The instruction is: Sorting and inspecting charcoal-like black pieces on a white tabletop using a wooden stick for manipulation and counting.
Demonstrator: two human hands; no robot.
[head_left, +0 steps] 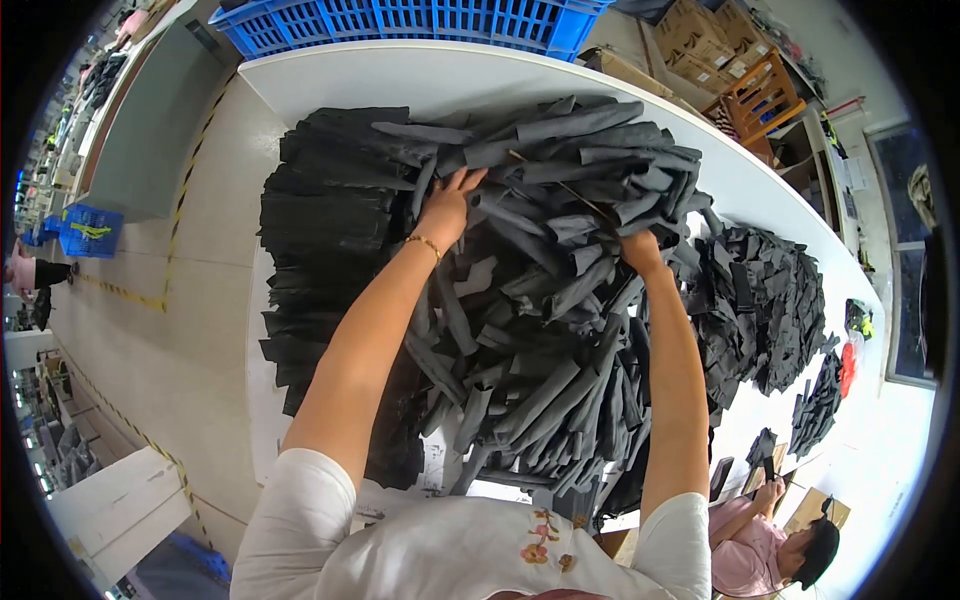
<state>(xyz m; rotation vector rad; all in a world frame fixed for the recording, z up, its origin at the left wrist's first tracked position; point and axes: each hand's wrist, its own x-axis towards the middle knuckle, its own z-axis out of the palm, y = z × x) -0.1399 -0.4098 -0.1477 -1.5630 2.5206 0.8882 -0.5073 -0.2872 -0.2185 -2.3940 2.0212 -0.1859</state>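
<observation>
A big heap of dark grey, curled strips of cloth-like material point(560, 290) covers the middle of the white table. My left hand point(447, 212), with a bracelet at the wrist, lies on the heap's left part, fingers stretched out and apart among the strips. At the heap's right side my right hand point(640, 250) reaches in between the strips; its fingers are mostly hidden by them. Left of the heap are flat, overlapping rows of black pieces point(325, 230). A thin brownish line point(585, 200) shows among the strips between my hands.
Blue plastic crates point(420, 25) stand beyond the far edge of the white table point(350, 72). More dark piles point(760, 300) lie on the right. A person in pink point(755, 545) works at lower right. Cardboard boxes point(695, 40) and a wooden chair point(762, 98) are at far right.
</observation>
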